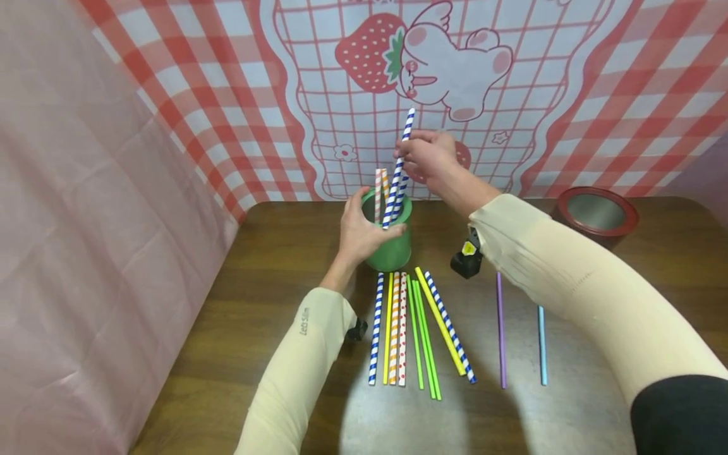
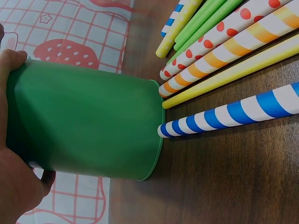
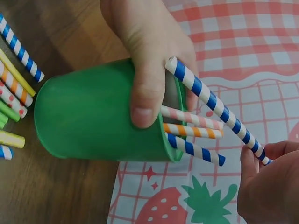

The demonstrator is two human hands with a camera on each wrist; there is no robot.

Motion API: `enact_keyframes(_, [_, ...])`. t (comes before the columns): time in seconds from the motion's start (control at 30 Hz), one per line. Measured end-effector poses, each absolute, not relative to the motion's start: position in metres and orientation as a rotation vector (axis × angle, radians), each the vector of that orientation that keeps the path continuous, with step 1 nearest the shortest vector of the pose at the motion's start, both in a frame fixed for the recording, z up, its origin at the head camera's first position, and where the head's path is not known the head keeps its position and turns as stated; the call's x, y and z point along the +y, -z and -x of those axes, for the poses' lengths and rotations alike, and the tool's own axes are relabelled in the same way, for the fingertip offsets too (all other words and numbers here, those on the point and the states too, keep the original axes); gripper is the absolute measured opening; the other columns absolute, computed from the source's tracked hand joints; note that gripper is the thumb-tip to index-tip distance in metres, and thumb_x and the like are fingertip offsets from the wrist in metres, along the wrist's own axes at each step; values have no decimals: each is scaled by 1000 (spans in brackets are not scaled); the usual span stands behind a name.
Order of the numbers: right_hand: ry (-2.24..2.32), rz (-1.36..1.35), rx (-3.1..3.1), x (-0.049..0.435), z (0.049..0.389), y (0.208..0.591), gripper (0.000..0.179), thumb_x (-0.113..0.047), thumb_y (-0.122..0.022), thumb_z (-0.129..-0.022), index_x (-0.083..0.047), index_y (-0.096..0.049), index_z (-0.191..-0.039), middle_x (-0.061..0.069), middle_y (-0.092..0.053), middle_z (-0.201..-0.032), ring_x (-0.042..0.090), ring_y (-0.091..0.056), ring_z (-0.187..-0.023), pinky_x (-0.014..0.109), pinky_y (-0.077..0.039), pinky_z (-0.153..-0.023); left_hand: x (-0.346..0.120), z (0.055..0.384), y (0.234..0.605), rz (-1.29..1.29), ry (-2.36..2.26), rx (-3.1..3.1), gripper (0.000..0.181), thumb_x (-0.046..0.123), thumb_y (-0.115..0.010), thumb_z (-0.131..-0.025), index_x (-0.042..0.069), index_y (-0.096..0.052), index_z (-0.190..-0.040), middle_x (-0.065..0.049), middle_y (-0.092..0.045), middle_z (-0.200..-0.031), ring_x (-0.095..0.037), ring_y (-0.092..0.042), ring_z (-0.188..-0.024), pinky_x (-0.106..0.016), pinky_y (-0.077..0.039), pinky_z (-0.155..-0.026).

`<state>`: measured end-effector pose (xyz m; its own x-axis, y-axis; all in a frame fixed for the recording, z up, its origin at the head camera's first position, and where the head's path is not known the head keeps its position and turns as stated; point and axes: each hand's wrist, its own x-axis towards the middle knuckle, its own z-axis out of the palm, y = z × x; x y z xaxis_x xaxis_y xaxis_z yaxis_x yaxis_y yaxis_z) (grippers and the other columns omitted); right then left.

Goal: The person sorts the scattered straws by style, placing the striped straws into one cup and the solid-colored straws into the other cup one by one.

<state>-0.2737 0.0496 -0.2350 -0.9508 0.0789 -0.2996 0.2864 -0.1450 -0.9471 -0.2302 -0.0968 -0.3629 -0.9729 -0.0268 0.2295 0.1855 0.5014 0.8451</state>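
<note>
Straws (image 1: 402, 328) lie on a glare-washed, apparently wooden tabletop (image 1: 273, 284) before checked cloth (image 1: 534, 82).

Far side closed off by a printed hanging (image 1: 352, 120), bordered in red-and-white checks (image 1: 210, 69); at its centre a red-lined grid (image 1: 313, 69) is overlaid with a strawberry print (image 1: 366, 54) and a white cartoon figure (image 1: 463, 72). Left side draped in creased pink cloth (image 1: 85, 221). Far right, a lilac surface (image 1: 702, 167) is seen. Brown wood-grain desk (image 1: 256, 284), brightened near by reflected light (image 1: 398, 426).
</note>
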Motion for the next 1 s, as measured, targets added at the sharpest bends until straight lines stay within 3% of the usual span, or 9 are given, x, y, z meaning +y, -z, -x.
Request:
enact_keyframes(0.27, [2289, -316, 2121, 45, 275, 243, 38, 1, -62, -86, -4, -60, -124, 11, -64, -119, 17, -64, -97, 27, -53, -86, -95, 230, 363, 150, 1482, -2505, 102, 34, -90, -56, 13, -39, -141, -6, -49, -126, -19, -50, -111, -35, -45, -94])
enact_keyframes(0.5, [2211, -172, 2267, 36, 270, 260, 41, 7, -62, -81, 3, -60, -122, 20, -65, -118, 14, -63, -85, 26, -54, -82, -94, 230, 362, 146, 1483, -2509, 100, 33, -90, -56, 14, -40, -140, -5, -50, -125, -19, -50, -109, -34, -45, -93])
enact_keyframes(0.83, [2090, -152, 2361, 30, 263, 264, 40, 5, -65, -78, 1, -63, -118, 17, -67, -115, 12, -62, -83, 24, -54, -72, -95, 229, 362, 127, 1470, -2536, 103, 34, -91, -57, 15, -38, -142, -6, -48, -128, -20, -50, -111, -36, -44, -95])
enact_keyframes(1.0, [2115, -150, 2336, 28, 261, 265, 43, 7, -65, -76, 0, -62, -119, 15, -67, -114, 14, -63, -85, 25, -55, -74, -97, 230, 362, 119, 1471, -2533, 104, 35, -91, -56, 14, -37, -143, -6, -48, -129, -21, -49, -112, -38, -43, -96])
